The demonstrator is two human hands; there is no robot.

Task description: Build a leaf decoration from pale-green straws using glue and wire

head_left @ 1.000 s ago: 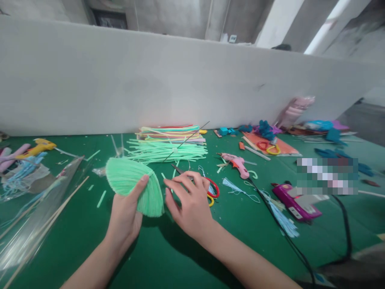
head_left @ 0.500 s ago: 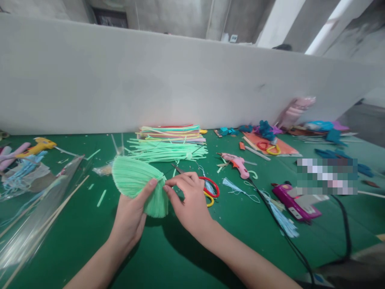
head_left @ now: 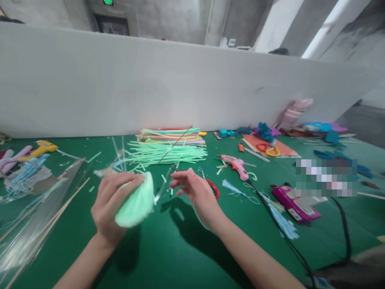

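My left hand (head_left: 111, 204) is closed around a mint-green fan-shaped bundle of pipe cleaners (head_left: 136, 204), now tilted so that its fuzzy edge faces down and right. My right hand (head_left: 195, 192) is held apart from it over the table, fingers loosely bent and spread, with nothing visible in them. Beneath and behind that hand lie scissors, of which a red handle (head_left: 214, 188) shows; the rest is mostly hidden. Just beyond both hands rests a pile of loose mint-green pipe cleaners (head_left: 168, 152). A thin dark wire-like strand (head_left: 175, 145) slants across the pile.
A pink glue gun (head_left: 237, 165), blue tassels (head_left: 281, 218) and a purple device (head_left: 296, 202) with a black cord lie to the right. A yellow glue gun (head_left: 45, 149), clear plastic film (head_left: 33, 233) and thin sticks are on the left. A grey partition (head_left: 180, 84) stands behind.
My left hand has turned over and moved left with the green bundle. My right hand has let go of the bundle's gathered part and opened, moving slightly right.
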